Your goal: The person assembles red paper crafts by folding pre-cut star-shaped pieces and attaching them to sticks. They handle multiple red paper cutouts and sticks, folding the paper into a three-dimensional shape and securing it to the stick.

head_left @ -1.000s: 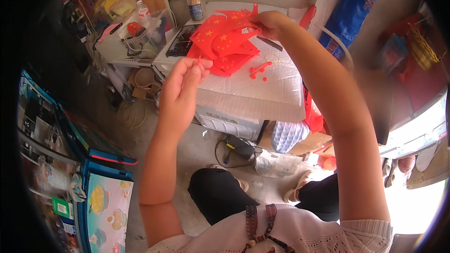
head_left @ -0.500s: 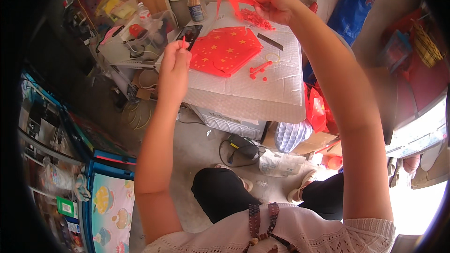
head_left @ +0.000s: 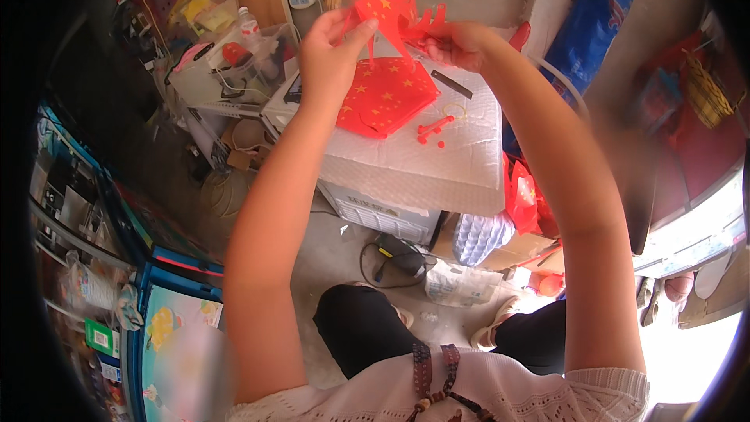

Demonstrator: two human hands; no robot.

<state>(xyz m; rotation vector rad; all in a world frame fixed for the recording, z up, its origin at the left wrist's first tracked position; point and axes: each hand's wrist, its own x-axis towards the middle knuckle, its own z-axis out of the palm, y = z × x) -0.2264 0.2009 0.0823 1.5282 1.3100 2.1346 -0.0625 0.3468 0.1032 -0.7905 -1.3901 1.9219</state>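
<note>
Above the far side of the table, both hands are raised at a red sheet with yellow stars (head_left: 383, 0), its edges running into loose curved strips. My left hand (head_left: 334, 43) pinches its left edge between thumb and fingers. The lower right part, with several narrow red strips, is in my right hand (head_left: 457, 45); the fingers are curled and partly hidden. Below them a stack of similar red starred sheets (head_left: 387, 98) lies flat on the table. Small red plastic pieces (head_left: 431, 131) and a thin yellowish ring (head_left: 455, 112) lie to the stack's right.
A padded white cover (head_left: 461, 164) lies over the table. A dark flat strip (head_left: 451, 84) rests near its right side. Left stand a clear plastic bin (head_left: 266, 51) and a bottle (head_left: 248, 22). More red starred material (head_left: 522, 195) hangs at the right. A black corded device (head_left: 400, 256) is on the floor.
My left hand has moved up and right from beside the phone to the raised sheet, and the thin red piece it held is no longer visible there. The raised sheet has turned and come slightly lower.
</note>
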